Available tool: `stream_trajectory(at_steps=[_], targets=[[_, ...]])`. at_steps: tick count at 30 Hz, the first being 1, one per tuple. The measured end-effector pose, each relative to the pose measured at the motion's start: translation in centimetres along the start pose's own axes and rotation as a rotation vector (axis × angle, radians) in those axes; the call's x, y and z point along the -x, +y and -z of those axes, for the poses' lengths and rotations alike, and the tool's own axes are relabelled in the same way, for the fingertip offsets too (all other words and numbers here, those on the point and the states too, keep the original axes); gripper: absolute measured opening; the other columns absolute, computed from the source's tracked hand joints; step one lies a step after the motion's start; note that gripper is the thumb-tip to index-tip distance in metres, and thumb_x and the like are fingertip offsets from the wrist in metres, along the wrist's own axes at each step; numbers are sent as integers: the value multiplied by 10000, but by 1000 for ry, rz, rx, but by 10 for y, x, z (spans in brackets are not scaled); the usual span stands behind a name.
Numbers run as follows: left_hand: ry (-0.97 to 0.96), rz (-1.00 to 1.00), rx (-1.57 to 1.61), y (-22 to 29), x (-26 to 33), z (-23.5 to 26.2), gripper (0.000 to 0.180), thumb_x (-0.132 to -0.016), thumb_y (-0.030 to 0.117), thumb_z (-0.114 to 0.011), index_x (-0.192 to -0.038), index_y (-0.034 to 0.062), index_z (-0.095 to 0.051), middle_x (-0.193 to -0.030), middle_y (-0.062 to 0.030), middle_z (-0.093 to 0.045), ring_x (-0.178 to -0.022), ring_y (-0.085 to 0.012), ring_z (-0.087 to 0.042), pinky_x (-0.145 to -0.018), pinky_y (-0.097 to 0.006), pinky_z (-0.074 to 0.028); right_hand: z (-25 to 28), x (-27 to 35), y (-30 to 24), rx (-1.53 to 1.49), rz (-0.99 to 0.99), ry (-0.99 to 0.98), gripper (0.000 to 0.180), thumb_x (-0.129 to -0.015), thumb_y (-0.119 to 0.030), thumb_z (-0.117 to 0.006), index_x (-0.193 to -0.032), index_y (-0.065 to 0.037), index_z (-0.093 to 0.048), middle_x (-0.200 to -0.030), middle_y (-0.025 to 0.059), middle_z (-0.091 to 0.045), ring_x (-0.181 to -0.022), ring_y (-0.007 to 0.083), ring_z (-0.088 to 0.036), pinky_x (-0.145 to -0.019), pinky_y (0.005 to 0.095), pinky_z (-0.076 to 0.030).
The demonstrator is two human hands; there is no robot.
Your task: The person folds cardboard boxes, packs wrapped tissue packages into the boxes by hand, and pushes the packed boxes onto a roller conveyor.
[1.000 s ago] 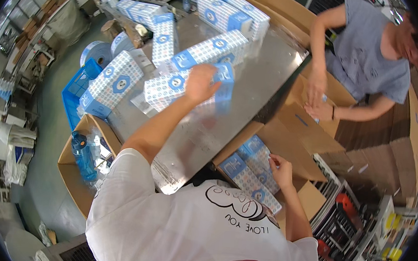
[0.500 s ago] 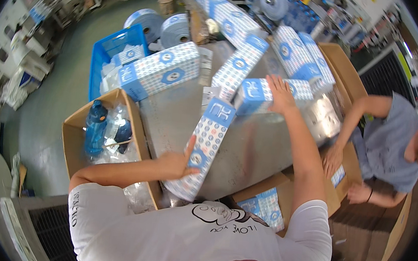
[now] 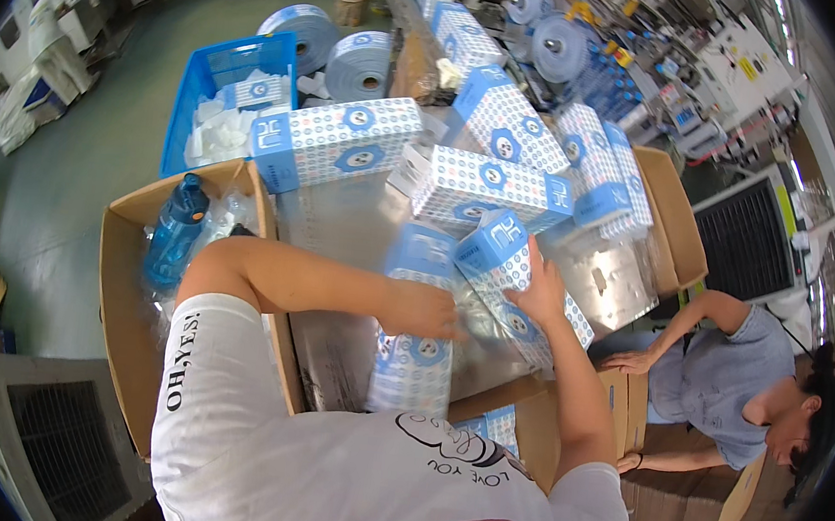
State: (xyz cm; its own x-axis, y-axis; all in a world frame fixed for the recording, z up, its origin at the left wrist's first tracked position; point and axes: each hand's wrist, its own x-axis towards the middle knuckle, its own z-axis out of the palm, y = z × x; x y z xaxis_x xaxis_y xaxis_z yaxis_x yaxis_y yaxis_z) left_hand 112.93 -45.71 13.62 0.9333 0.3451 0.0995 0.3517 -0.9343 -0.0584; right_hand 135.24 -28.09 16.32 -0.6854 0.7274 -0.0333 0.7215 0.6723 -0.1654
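Note:
My left hand (image 3: 423, 311), smeared by motion, lies over a long blue-and-white printed pack (image 3: 409, 375) close to my chest; its fingers cannot be made out. My right hand (image 3: 541, 291) grips a similar pack (image 3: 509, 269), thumb and fingers spread around its sides. That pack slants across the metal table (image 3: 329, 342), its blue end near the first pack. Just beyond, another printed pack (image 3: 480, 188) lies crosswise. Farther off rests a tilted pack (image 3: 511, 124), with a further pack (image 3: 349, 138) at the left.
An open carton (image 3: 119, 332) holding a blue bottle (image 3: 177, 232) and clear plastic stands at my left, beside a blue crate (image 3: 185, 87). Printed rolls (image 3: 358, 66) sit behind. At right, a co-worker (image 3: 728, 381) handles cardboard (image 3: 633, 407); another open carton (image 3: 680, 200) stands beyond.
My right hand has come nearer and now grips a slanting pack. My left hand has shifted right, and the pack beneath it lies straighter. The co-worker's hands have moved on the cardboard.

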Motion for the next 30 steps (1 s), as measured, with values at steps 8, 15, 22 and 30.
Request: stream_trajectory(at_steps=[8,15,22,30], targets=[[952,1145,1163,-13,36,79,839,-711,163,-810,-1395,20,-346,-1293,-192,-529,-1228,-305,-515,-1039,-430,-411,105,119,51,-592,-66,613,1007,-621,-44,-823,-1470,-7,-284,-1433,153,-438,-1248,255,-487,-1045,346,-384],[1498,368,2413,-11,-102,53,620,-938,494,-510,-1380,65,-440,-1332,-95,-548,-1183,-270,-543,-1017,-422,-423,109,354,150,-1660,-217,1058,672,-786,-195,-657,-1365,17,-391,-1255,183,-555,-1100,335,-577,-927,426,-487],[523,689,1633,62,-274,39,650,-914,398,-596,-1402,20,-390,-1320,-204,-530,-1244,-292,-503,-1048,-421,-406,129,551,134,-1473,-53,1282,695,-781,-292,-616,-1386,-20,-410,-1291,186,-524,-1187,327,-509,-979,439,-436],[-463,5,135,171,-354,-133,751,-771,176,-645,-1421,-35,-333,-1190,-260,-565,-1113,-403,-543,-1016,-464,-389,107,494,92,-439,-282,711,936,-647,-170,-852,-1440,-37,-373,-1320,188,-475,-1226,297,-462,-1045,416,-366]])
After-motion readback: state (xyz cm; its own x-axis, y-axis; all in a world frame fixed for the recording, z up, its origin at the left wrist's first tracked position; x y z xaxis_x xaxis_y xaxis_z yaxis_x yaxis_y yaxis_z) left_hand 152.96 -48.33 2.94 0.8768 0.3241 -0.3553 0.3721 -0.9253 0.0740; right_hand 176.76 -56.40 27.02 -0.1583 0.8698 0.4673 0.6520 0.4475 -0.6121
